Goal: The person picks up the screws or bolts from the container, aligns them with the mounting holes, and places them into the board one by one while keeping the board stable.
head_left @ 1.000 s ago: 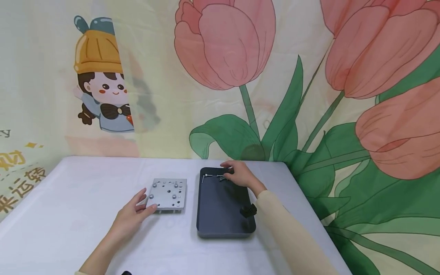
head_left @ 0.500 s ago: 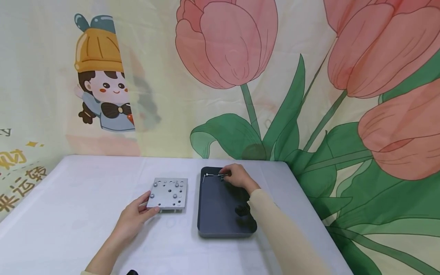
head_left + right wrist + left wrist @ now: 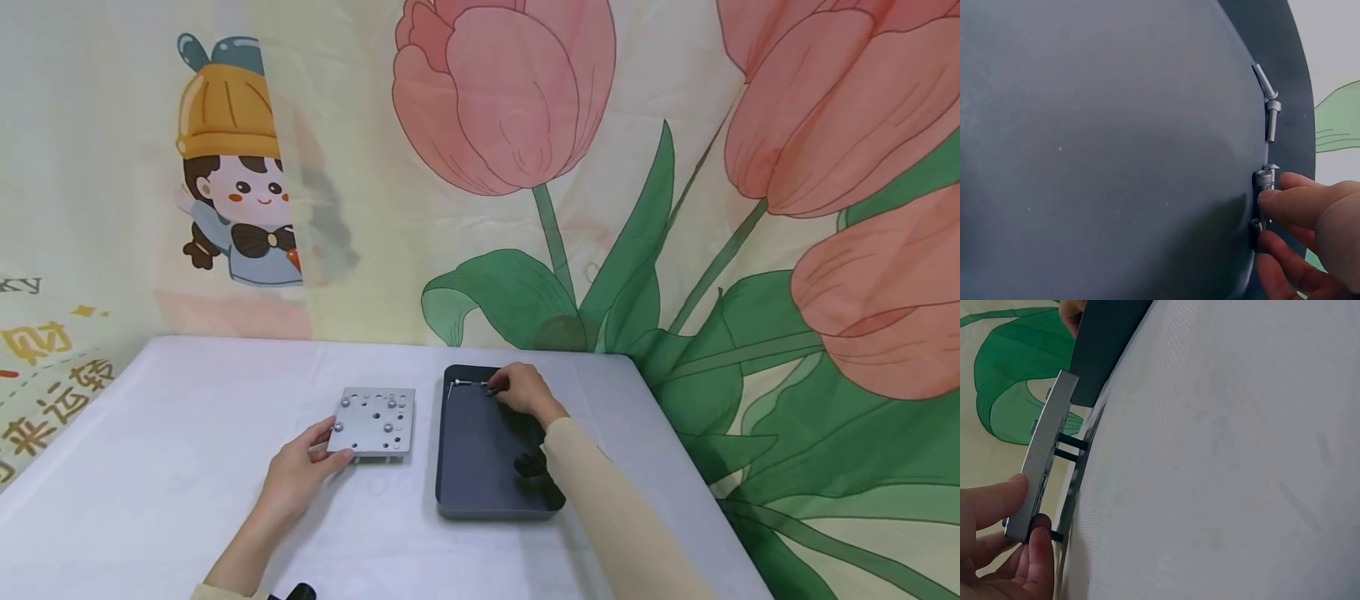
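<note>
My left hand (image 3: 294, 473) grips a square silver metal plate (image 3: 372, 422) by its near left corner, thumb on one face and fingers curled beneath. Several screws stand in holes of the plate, and their dark shanks (image 3: 1072, 442) stick out below. Over the far end of a dark grey tray (image 3: 483, 492), my right hand (image 3: 528, 393) pinches a socket-head screw (image 3: 1263, 178) lying against the end wall. Other loose silver screws (image 3: 1273, 119) rest along that same wall; the fingers partly hide those closest to them.
A white cloth (image 3: 150, 467) covers the table, whose right edge slopes down past the tray. Behind the table hangs a curtain printed with tulips (image 3: 517, 100). A black wrist device (image 3: 530, 463) sits at the right sleeve, above the tray.
My right hand has lowered into the tray's far end, and its fingers have closed around a screw. The left hand has settled its grip on the plate, which stays almost in place.
</note>
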### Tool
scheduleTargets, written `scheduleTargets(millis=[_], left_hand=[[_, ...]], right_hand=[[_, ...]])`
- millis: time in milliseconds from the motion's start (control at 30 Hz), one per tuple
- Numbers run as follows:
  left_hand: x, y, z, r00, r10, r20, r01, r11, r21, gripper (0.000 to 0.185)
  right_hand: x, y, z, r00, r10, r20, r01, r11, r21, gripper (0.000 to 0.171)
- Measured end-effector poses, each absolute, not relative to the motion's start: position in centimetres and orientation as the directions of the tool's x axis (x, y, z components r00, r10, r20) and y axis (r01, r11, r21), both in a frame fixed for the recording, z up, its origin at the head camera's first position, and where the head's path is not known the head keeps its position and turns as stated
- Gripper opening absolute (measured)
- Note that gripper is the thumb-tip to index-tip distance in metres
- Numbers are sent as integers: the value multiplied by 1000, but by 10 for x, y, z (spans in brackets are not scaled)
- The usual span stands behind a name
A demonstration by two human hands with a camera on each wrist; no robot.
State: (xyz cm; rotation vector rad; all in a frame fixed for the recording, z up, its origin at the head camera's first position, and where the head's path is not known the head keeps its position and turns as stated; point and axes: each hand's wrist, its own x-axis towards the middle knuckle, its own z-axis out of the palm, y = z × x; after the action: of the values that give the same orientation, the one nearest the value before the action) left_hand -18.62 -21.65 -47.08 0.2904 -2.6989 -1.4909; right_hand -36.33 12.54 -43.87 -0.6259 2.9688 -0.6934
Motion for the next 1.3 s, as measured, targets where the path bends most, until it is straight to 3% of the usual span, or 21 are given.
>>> scheduleTargets(millis=[367, 767, 1067, 1300], left_hand=[[-185, -219, -478, -976, -207, -69, -163, 483, 860, 80], [-185, -216, -477, -973, -218, -75, -169, 454, 875, 81], [-187, -218, -480, -973, -215, -81, -173, 451, 875, 83], [-188, -218, -479, -975, -206, -82, -170, 459, 872, 83]], right_hand=[[-363, 113, -445, -912, -404, 71, -407, 875, -263, 22], [-360, 114, -446, -906, -415, 86, -424, 888, -181, 15], [-366, 120, -449, -888, -447, 113, -461, 863, -207, 14], [-366, 128, -451, -893, -419, 164, -450, 839, -304, 12]])
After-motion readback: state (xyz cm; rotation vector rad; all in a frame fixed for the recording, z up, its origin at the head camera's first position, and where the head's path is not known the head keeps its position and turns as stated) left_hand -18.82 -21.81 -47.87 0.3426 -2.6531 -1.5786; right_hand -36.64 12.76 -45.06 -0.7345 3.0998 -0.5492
